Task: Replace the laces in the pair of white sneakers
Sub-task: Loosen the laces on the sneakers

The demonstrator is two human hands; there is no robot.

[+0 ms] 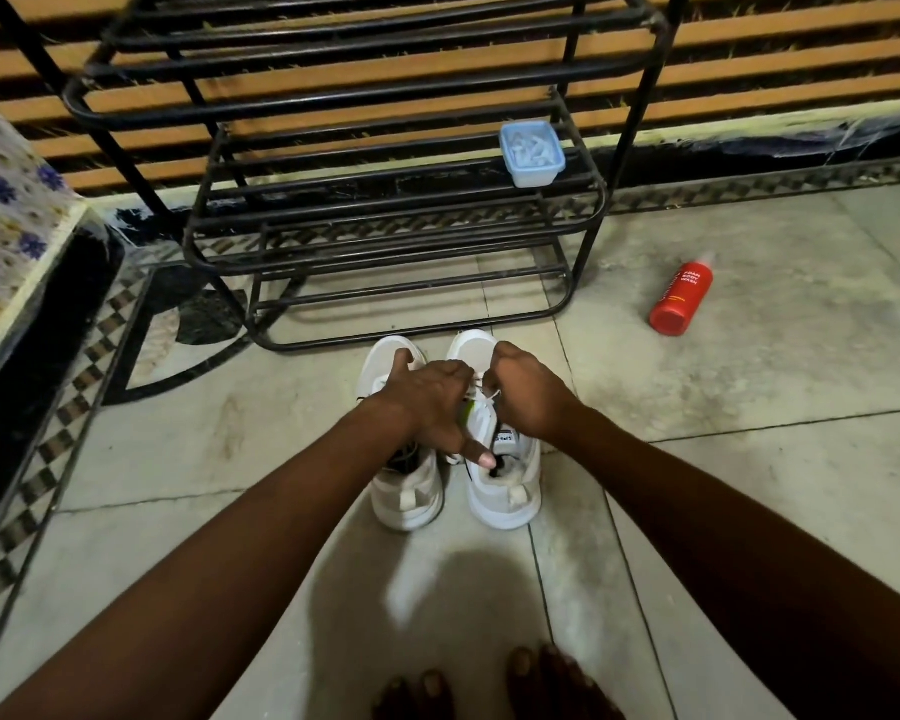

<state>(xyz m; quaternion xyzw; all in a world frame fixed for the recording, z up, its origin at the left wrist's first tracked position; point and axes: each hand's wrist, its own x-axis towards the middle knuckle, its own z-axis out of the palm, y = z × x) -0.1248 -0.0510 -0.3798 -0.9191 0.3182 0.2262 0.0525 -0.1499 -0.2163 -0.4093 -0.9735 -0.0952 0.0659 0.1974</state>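
Two white sneakers stand side by side on the tiled floor, toes pointing away from me: the left sneaker [409,485] and the right sneaker [505,485]. Both my hands are over the right sneaker's lacing. My left hand [430,402] reaches across both shoes, fingers curled at the lace area and thumb stretched back to the shoe's opening. My right hand [528,389] is curled and pinches a white lace [492,396] near the middle eyelets. The laces under my hands are mostly hidden.
A black metal shoe rack [385,200] stands just beyond the sneakers, with a small blue lidded box [532,152] on a shelf. A red bottle [680,298] lies on the floor to the right. A floral-covered ledge [17,220] is at the left. My bare toes [489,683] show at the bottom.
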